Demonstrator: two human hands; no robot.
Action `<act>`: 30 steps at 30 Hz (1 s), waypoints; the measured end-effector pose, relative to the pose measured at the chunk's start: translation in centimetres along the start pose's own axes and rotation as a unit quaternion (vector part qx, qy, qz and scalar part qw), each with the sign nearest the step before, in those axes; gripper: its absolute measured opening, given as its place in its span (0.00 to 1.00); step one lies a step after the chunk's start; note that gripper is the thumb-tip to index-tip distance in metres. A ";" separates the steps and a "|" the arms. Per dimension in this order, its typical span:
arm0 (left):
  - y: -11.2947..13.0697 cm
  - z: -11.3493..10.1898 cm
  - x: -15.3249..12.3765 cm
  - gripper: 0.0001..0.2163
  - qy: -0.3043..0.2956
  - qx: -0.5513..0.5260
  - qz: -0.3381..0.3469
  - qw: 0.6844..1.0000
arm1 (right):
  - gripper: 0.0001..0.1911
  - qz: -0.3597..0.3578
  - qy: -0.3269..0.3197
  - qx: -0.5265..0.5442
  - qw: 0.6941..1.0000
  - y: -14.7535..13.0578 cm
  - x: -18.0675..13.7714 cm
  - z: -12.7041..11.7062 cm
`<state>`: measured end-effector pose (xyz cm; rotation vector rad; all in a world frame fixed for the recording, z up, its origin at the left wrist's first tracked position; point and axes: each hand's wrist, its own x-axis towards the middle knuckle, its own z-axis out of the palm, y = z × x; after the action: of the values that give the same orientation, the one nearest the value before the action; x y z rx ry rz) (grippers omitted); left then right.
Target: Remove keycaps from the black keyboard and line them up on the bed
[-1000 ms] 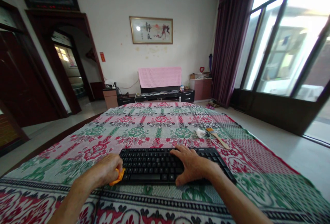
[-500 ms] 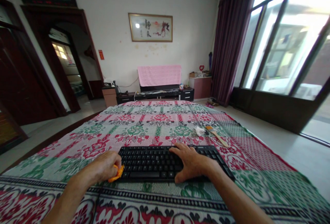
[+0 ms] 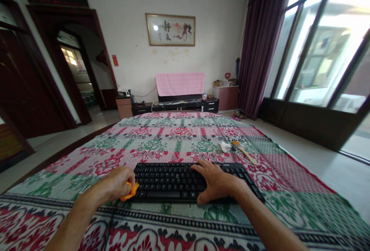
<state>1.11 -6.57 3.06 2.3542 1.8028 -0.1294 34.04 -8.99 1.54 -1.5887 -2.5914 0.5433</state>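
Observation:
A black computer keyboard (image 3: 170,181) lies flat on a patterned tablecloth (image 3: 179,133) in front of me. At its left end, my left hand (image 3: 123,181) is closed round a crumpled orange cloth (image 3: 131,192), which touches or nearly touches the keyboard's edge. Most of the cloth is hidden in the fingers. My right hand (image 3: 212,181) rests over the right half of the keyboard, fingers spread, thumb at the front edge and fingertips near the back edge. Several keys under this palm are hidden.
Beyond the keyboard to the right lie a flat brush (image 3: 245,153) with a wooden handle and a crumpled white wad (image 3: 225,147). A dark cable (image 3: 111,220) runs toward me at the left. Across the room stands a low black cabinet (image 3: 210,106) below a pink towel (image 3: 179,84).
My left hand and the orange cloth have shifted very slightly left along the keyboard's end. The right hand keeps its place on the keyboard. The whole view has moved a little.

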 end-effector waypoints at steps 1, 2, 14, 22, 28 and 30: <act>0.2 0.0 0.0 0.12 -0.008 -0.005 0.002 1.000 | 0.51 0.002 -0.002 0.001 1.000 0.0 0.0 0.0; 0.3 0.0 0.0 0.12 -0.012 -0.006 0.002 1.000 | 0.52 0.003 -0.004 0.001 1.000 0.1 0.0 0.0; -1.0 0.8 1.0 0.11 0.013 -0.036 -0.011 0.999 | 0.51 0.010 -0.008 0.009 1.000 -0.4 -0.2 -0.4; -1.5 0.6 1.0 0.11 0.060 -0.051 -0.017 0.997 | 0.54 0.007 -0.010 0.011 1.000 -0.1 -0.1 -0.1; -1.2 0.6 0.6 0.11 -0.020 -0.065 -0.007 0.998 | 0.54 0.006 -0.007 0.006 1.000 0.1 0.1 0.1; -1.1 0.9 0.7 0.11 -0.010 -0.057 -0.014 0.998 | 0.55 0.006 -0.008 0.007 1.000 0.1 0.1 0.1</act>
<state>0.29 -5.79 1.94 2.2419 1.7851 -0.0510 34.05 -8.89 1.43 -1.6044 -2.5837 0.5768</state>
